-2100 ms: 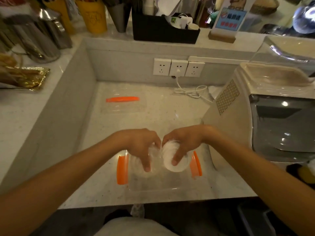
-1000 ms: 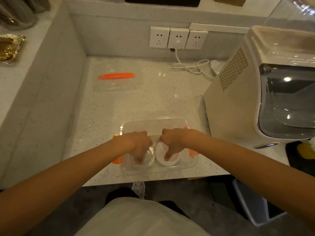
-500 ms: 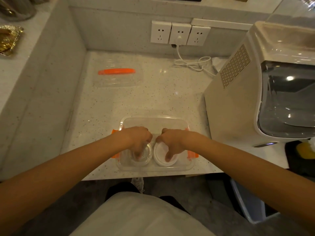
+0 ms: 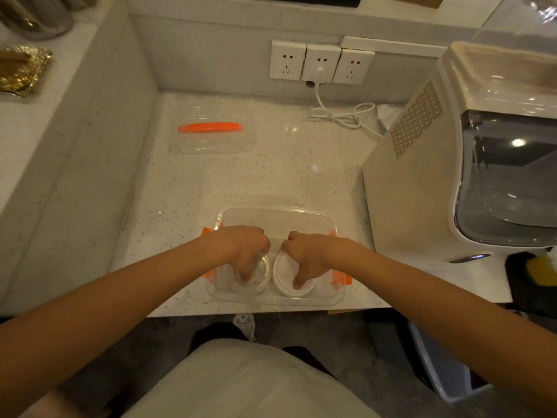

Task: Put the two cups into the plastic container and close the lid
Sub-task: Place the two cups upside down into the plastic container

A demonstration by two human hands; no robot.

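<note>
Since two seconds ago, both cups have been lowered from above the plastic container down to its floor, and the view has been tilted further downward. The container is placed at the front edge of the desk, open, with orange clips on its two short sides. Inside it, in the near half, the clear cup is seen at the left and the white cup at the right, just beside each other. The left hand is curled over the clear cup, its grip pressed on the rim, with one finger reaching inside. The right hand is closed in the same way on the white cup. Whether the cups are touching cannot be told, because the clear plastic is blurred. Behind the container and to its left, well apart, the lid with an orange strip is laid flat. To the right of the container a beige machine is standing.
</note>
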